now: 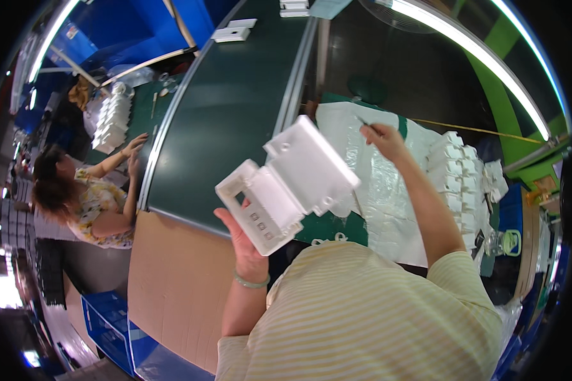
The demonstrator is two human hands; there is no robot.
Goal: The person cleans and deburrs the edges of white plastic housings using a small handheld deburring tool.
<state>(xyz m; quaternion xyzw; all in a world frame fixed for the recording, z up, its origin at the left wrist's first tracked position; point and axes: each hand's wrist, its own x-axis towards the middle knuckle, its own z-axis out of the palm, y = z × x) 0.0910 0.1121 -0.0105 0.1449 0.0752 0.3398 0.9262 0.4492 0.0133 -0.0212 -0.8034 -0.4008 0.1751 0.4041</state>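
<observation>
My left hand point(243, 247) grips a white plastic hinged case point(264, 197) by its lower left side, with the thumb up along the edge. The case is tilted and spread wide, its flat lid point(311, 168) folded out to the upper right. Along the box half are a larger cut-out and several small square openings. Further right, my right hand point(384, 141) pinches a thin dark pointed tool point(362, 120), whose exact kind is too small to make out. That hand is apart from the case, above a bench covered with white plastic sheeting point(388, 216).
Left of the case runs a dark green conveyor belt point(229, 120) with white parts point(233, 33) at its far end. Across it a co-worker point(98, 203) sits near stacked white cases point(112, 120). More white cases point(454, 184) line the bench's right. Cardboard point(178, 279) lies beside my left forearm.
</observation>
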